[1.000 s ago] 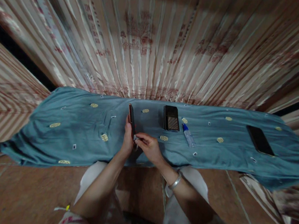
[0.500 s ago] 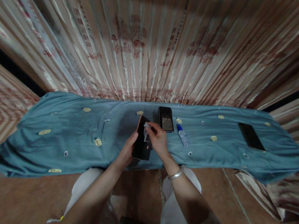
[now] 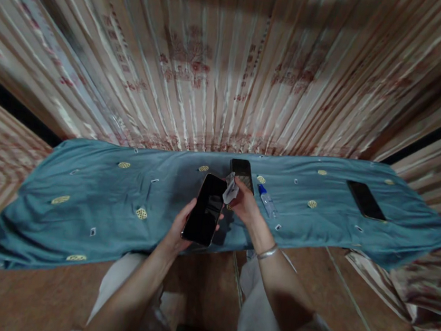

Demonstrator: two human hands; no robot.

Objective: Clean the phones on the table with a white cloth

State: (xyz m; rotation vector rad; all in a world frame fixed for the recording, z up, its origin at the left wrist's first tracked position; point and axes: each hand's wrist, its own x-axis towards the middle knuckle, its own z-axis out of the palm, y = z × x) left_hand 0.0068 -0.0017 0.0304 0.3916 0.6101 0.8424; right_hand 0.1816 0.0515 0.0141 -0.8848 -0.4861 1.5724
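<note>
My left hand (image 3: 182, 224) is closed around a black smartphone (image 3: 204, 211), its dark glossy screen facing up at me. Fingertips show along the phone's right edge. Pinched in my right hand (image 3: 246, 203) is a crumpled pale grey cloth (image 3: 231, 189), beside the phone's upper right edge. Whether the cloth touches the phone I cannot tell. Behind my right hand, a second black phone (image 3: 240, 166) lies on the table cover, partly hidden by the cloth and fingers. To its right lies a small clear bottle (image 3: 268, 202) with a blue cap.
A teal cover (image 3: 94, 188) with yellow and white prints drapes the long narrow table. Another dark phone (image 3: 366, 200) lies toward its right end. A pleated patterned curtain (image 3: 222, 80) hangs behind the table. My knees are at the front edge, above a tiled floor (image 3: 332, 306).
My right hand and the cloth have moved off the phone's screen, to the right. My left hand has turned the phone so its screen faces me more fully.
</note>
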